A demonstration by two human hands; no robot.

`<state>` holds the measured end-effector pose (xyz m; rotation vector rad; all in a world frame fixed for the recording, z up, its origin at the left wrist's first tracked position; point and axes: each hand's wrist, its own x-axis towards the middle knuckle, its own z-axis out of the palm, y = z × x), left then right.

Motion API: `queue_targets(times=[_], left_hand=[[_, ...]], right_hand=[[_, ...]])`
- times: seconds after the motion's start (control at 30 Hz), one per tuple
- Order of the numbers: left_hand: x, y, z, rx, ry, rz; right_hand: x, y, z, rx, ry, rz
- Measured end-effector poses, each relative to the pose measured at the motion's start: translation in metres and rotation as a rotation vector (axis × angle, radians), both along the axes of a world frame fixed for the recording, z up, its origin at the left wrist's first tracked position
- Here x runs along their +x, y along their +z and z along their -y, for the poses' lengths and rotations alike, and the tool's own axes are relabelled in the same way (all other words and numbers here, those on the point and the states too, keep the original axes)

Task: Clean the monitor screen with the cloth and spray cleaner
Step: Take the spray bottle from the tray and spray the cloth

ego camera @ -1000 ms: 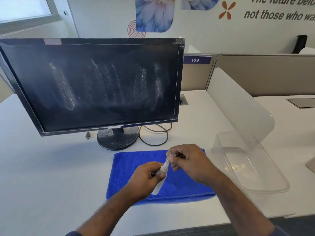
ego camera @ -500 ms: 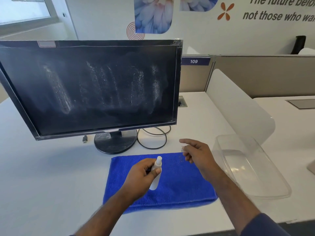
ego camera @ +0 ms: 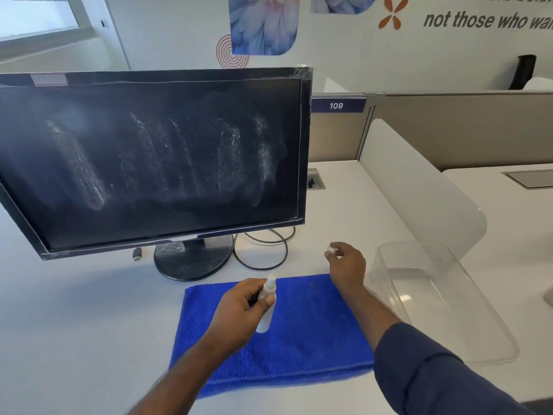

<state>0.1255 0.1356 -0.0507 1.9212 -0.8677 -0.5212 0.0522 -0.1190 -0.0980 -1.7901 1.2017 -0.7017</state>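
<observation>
A black monitor (ego camera: 155, 157) stands on the white desk, its screen streaked with whitish smears. In front of its round base lies a folded blue cloth (ego camera: 302, 339). My left hand (ego camera: 239, 307) hovers over the cloth, gripping a small white spray bottle (ego camera: 267, 304) upright, its nozzle uncovered. My right hand (ego camera: 347, 262) is past the cloth's far right corner, just above the desk, pinching the bottle's small clear cap (ego camera: 331, 250) between fingertips.
A clear plastic tray (ego camera: 449, 322) sits on the desk right of the cloth, close to my right forearm. A black cable loop (ego camera: 263, 250) and a loose plug (ego camera: 137, 253) lie by the monitor base. A frosted divider (ego camera: 419, 190) rises behind the tray.
My right hand pulled the cap off the bottle and carried it right and away, toward the desk beyond the cloth. My left hand kept the bottle over the cloth.
</observation>
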Motion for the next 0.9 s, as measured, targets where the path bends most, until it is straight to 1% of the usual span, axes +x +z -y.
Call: queue_targets(times=[0.07, 0.17, 0.3, 0.4, 0.47, 0.6, 0.67, 0.73, 0.8, 0.9], left_hand=[[0.0, -0.002, 0.002, -0.008, 0.003, -0.011], [0.0, -0.004, 0.002, -0.034, -0.005, -0.021], [-0.001, -0.005, 0.005, -0.099, -0.003, -0.016], [-0.002, -0.006, 0.009, -0.106, 0.001, -0.025], [-0.002, -0.007, 0.011, -0.111, -0.004, -0.024], [-0.002, -0.006, 0.015, -0.109, 0.012, -0.018], [-0.002, -0.006, 0.016, -0.116, 0.032, -0.009], [-0.002, -0.005, 0.017, -0.129, 0.051, -0.007], [-0.003, -0.004, 0.017, -0.134, 0.061, -0.003], [-0.003, -0.002, 0.016, -0.134, 0.068, -0.001]], right_hand=[[0.002, -0.008, 0.013, 0.026, -0.04, -0.062], [0.005, -0.017, 0.032, 0.076, -0.037, -0.141], [0.011, -0.017, 0.051, 0.078, -0.073, -0.215], [0.014, -0.016, 0.062, 0.079, -0.114, -0.318], [0.016, -0.016, 0.068, 0.085, -0.143, -0.351], [0.021, -0.011, 0.077, 0.14, -0.189, -0.331], [0.021, -0.01, 0.078, 0.169, -0.205, -0.257], [0.02, -0.009, 0.077, 0.159, -0.187, -0.223], [0.019, -0.006, 0.073, 0.129, -0.17, -0.253], [0.017, 0.004, 0.06, 0.086, -0.213, -0.281]])
